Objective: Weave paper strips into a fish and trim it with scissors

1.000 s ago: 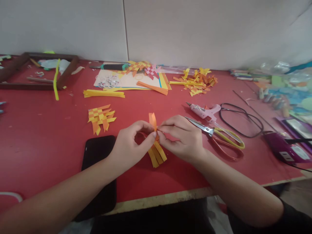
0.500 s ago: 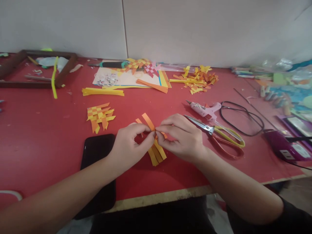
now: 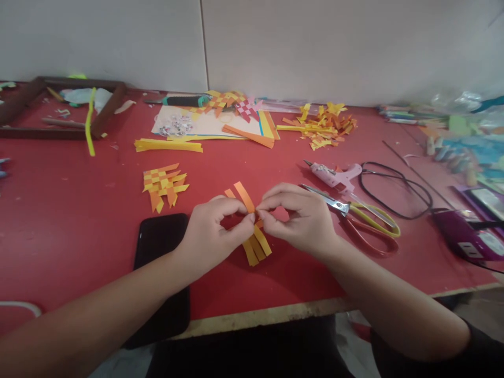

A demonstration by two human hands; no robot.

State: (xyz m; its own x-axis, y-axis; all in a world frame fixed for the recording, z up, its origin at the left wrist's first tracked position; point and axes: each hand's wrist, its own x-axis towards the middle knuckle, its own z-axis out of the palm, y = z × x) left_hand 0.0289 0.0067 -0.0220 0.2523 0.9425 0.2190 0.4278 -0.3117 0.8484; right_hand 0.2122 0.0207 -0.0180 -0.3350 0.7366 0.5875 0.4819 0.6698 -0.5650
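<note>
Between my two hands is a small weave of paper strips (image 3: 256,247), orange at the top and yellow hanging below. My left hand (image 3: 220,226) pinches it from the left with thumb and forefinger. From the right, my right hand (image 3: 297,218) pinches at the same spot, its fingertips meeting the left ones. The fingers cover the middle of the weave. A woven orange and yellow paper fish (image 3: 163,184) lies to the left. Beneath my left forearm rests a black phone (image 3: 161,241).
Right of my hands lie scissors (image 3: 348,210) and a pink glue gun (image 3: 334,176) with a black cable (image 3: 397,212). Behind are yellow strips (image 3: 169,146), a pile of paper scraps (image 3: 326,126), a cutter (image 3: 185,101) and a brown frame (image 3: 47,134). A purple case (image 3: 464,233) sits far right.
The whole view has shifted slightly. My right hand's fingers have opened a wider gap between thumb and forefinger, while both hands stay at the paper weave.
</note>
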